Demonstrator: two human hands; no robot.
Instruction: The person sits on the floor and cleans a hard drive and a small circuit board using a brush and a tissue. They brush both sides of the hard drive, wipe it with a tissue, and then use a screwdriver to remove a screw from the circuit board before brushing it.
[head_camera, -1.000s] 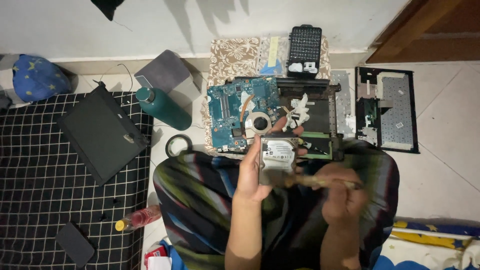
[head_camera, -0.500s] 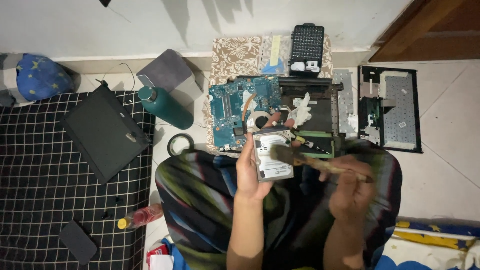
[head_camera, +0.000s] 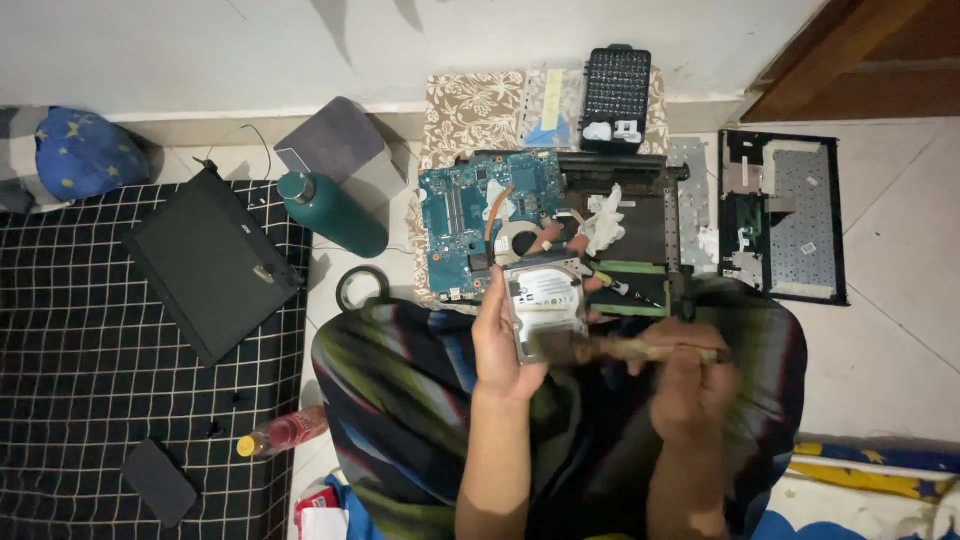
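Note:
My left hand (head_camera: 503, 335) grips a silver hard drive (head_camera: 546, 296) with a white label, held flat above my lap. A wooden-handled brush (head_camera: 630, 350) is gripped in my right hand (head_camera: 692, 385), its dark bristles resting against the drive's near edge; the brush and hand are blurred. Just beyond the drive lies an open laptop chassis (head_camera: 640, 235) with a blue-green circuit board (head_camera: 470, 225) and a round fan (head_camera: 520, 242), on a floral cloth (head_camera: 475, 110).
A black screwdriver bit case (head_camera: 617, 85) stands at the cloth's far end. A keyboard panel (head_camera: 785, 215) lies right. A teal bottle (head_camera: 332, 212), tape ring (head_camera: 362, 288), black laptop lid (head_camera: 212, 262) and red bottle (head_camera: 280, 435) sit left, partly on a checked mat (head_camera: 90, 400).
The brush and my right hand have shifted across the drive's near edge, staying blurred. My left hand has kept its grip on the drive, tilting it slightly.

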